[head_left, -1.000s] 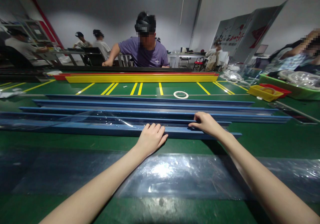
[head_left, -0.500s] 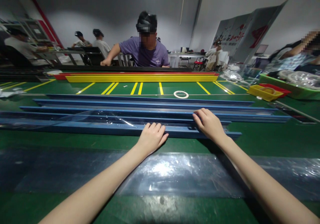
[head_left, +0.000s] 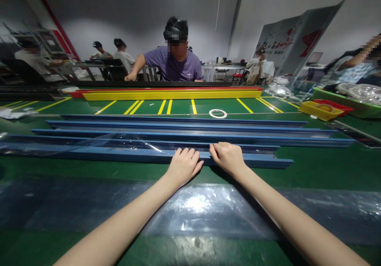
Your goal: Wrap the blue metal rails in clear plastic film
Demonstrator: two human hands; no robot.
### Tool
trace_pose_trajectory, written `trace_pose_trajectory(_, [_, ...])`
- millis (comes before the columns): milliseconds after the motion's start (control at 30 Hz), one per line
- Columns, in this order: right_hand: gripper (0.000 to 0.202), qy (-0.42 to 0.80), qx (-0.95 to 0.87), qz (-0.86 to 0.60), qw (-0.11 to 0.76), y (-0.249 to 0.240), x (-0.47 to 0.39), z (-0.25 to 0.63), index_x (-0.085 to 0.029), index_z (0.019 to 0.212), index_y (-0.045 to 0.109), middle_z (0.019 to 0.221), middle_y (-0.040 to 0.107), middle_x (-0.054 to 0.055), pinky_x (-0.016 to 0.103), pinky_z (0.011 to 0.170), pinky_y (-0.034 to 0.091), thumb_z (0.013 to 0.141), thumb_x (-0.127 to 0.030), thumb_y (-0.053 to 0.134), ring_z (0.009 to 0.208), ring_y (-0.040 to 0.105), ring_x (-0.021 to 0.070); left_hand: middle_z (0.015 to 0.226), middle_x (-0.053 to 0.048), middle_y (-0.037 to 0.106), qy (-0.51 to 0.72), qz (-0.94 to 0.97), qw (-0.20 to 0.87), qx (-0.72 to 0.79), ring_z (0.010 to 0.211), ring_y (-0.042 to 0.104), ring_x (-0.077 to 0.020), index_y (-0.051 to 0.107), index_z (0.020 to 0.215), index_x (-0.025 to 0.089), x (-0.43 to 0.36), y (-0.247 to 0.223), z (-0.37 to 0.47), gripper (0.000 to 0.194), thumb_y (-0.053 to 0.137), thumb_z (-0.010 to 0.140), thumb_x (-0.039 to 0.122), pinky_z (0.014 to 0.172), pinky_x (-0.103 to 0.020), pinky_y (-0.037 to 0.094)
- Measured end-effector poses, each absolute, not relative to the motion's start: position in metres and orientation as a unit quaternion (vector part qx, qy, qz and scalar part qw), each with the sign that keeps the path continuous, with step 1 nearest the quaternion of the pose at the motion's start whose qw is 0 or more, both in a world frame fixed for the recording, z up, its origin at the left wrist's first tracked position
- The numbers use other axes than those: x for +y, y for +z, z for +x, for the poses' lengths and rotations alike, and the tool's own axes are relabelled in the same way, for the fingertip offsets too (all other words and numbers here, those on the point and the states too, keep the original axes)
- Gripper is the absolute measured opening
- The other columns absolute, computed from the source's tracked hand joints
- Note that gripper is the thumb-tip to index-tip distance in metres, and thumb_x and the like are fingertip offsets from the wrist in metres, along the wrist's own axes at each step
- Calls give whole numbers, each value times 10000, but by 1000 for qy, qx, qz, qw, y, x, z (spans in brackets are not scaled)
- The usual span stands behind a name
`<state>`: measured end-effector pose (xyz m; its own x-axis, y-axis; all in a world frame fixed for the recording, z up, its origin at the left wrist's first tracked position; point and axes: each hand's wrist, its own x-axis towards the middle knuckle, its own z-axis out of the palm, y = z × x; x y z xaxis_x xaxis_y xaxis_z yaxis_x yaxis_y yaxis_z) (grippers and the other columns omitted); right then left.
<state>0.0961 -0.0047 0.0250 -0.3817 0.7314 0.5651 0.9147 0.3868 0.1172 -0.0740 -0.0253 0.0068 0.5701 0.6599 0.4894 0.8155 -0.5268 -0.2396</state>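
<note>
My left hand [head_left: 185, 165] is closed over the front edge of the nearest blue channel rail [head_left: 263, 163], its fingers curled onto the rail. Just to the right, my right hand [head_left: 228, 157] is also closed, thumb and fingers pinched together at the same rail; what they pinch is hidden. A clear plastic film [head_left: 139, 145] lies over the left part of this rail and reaches up to my left hand. Below my wrists, a wide strip of clear plastic sheet [head_left: 250, 210] is spread flat across the green table.
More blue rails [head_left: 268, 133] lie parallel behind. A white tape ring [head_left: 218, 113], yellow and red rails [head_left: 178, 95] and a co-worker [head_left: 178, 62] are farther back. To the right are a yellow tray [head_left: 320, 110] and a green bin [head_left: 363, 109] holding clear rolls.
My right hand has moved left along the rail, close to my left hand, and its fingers have closed. The left hand keeps its place on the rail. The view has shifted slightly.
</note>
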Motion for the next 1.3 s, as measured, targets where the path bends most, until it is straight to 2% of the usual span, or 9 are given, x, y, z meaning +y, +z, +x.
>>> trace_pose_trajectory(167, [428,-220,-821,-481,216,21,-3,98,-158,580,589,545,586,57,268,465,172,855,-298,293,510,502,112,748,-52,554,-171,-857,220,-433,718,494,-194,540,850,147,-26,7,-74,258,361,853,333,626,-324,308])
trace_pose_trajectory(433, [413,-222,-822,-484,204,21,-1,99,-147,581,594,531,579,68,264,458,182,837,-277,297,483,491,117,877,-78,577,-186,-861,212,-423,758,504,-191,521,996,125,-25,6,-76,285,358,857,314,639,-315,332])
trace_pose_trajectory(667, [413,-255,-815,-476,207,22,0,125,-153,528,579,484,563,48,253,452,188,824,-276,319,443,474,105,979,-79,598,-254,-837,250,-415,830,520,-198,543,981,135,-31,11,-78,260,384,849,293,720,-334,332])
trace_pose_trajectory(1000, [411,-287,-768,-535,205,17,4,205,-161,442,497,456,544,41,231,438,198,790,-286,316,414,437,99,864,-57,613,-246,-834,241,-431,814,522,-185,535,972,139,-29,10,-77,258,399,849,321,744,-336,318])
trace_pose_trajectory(1300, [390,-291,-742,-562,222,12,5,213,-161,432,461,454,529,24,221,431,193,779,-290,337,416,419,87,759,-28,584,-225,-833,252,-438,730,509,-168,538,869,162,-28,10,-76,201,422,843,324,677,-307,314])
